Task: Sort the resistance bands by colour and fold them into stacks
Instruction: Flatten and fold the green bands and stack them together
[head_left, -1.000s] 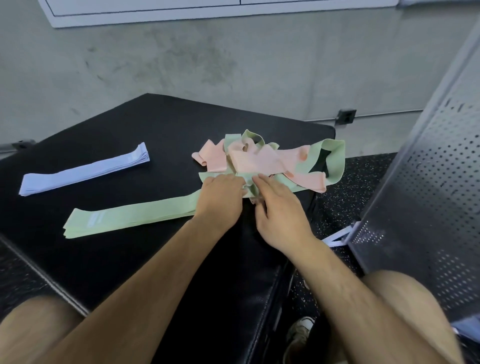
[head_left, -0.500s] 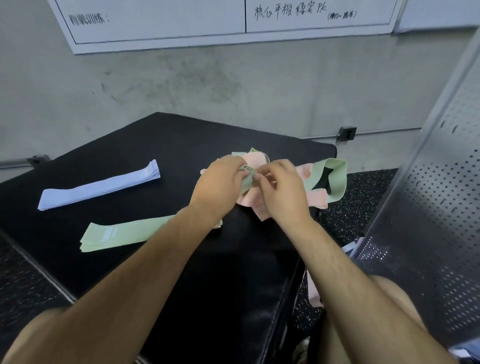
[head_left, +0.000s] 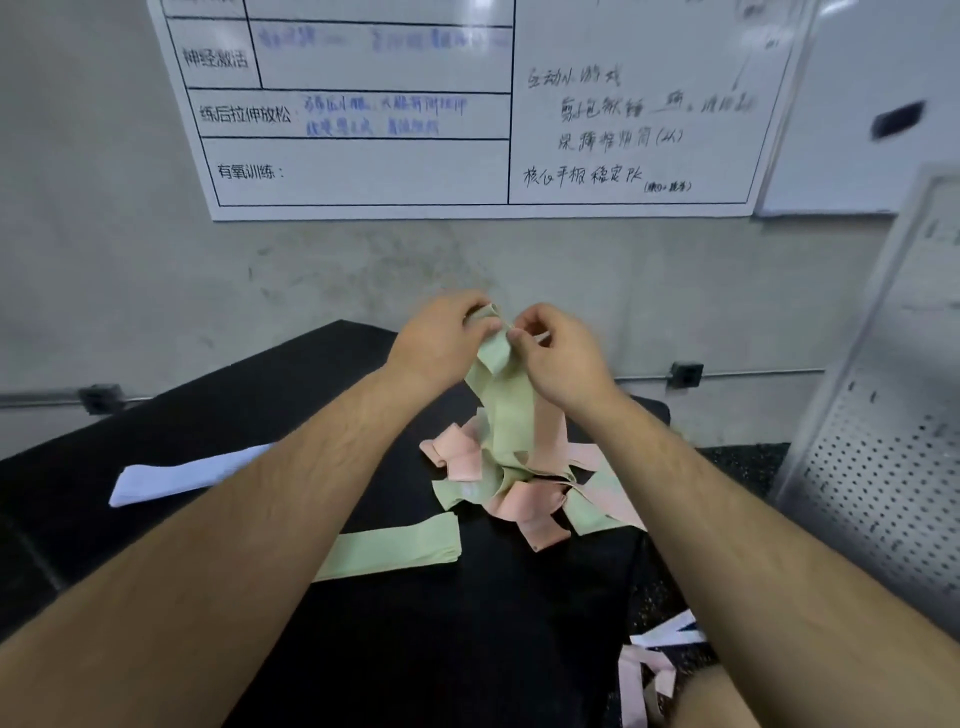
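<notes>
- At the far left of the black counter (head_left: 249, 405), the pale blue stack (head_left: 176, 475) lies folded flat, well apart from the rest. I leave it alone.
- Nearer me and to its right lies the green stack (head_left: 400, 548), flat and partly hidden under my left forearm. I judge that the piece in hand belongs there.
- My left hand (head_left: 441, 340) is up above the counter, its fingers (head_left: 480, 328) curled and pinching the top end of a green band (head_left: 506, 400).
- The green band hangs from that pinch down into the tangle. Its lower end is buried among other loops, so it is not free yet.
- My right hand (head_left: 563, 361) is just beside the left, its fingers (head_left: 527, 332) closed in a pinch on the same top edge.
- A pink strip (head_left: 551, 431) rises alongside the green band below the right hand. I cannot tell whether it is gripped or only dragged up.
- To do this step well, I would lift slowly and straight, letting the pink slide off rather than yanking. Then I would match the two ends before laying the band square on the green stack.
- The tangle (head_left: 519, 493) of pink and green sits at the right of the counter, near its edge. A hard pull could drag pieces over.
- On the floor at the near right lie loose pink bands (head_left: 636, 675), which I take to be waiting for their own stack.
</notes>
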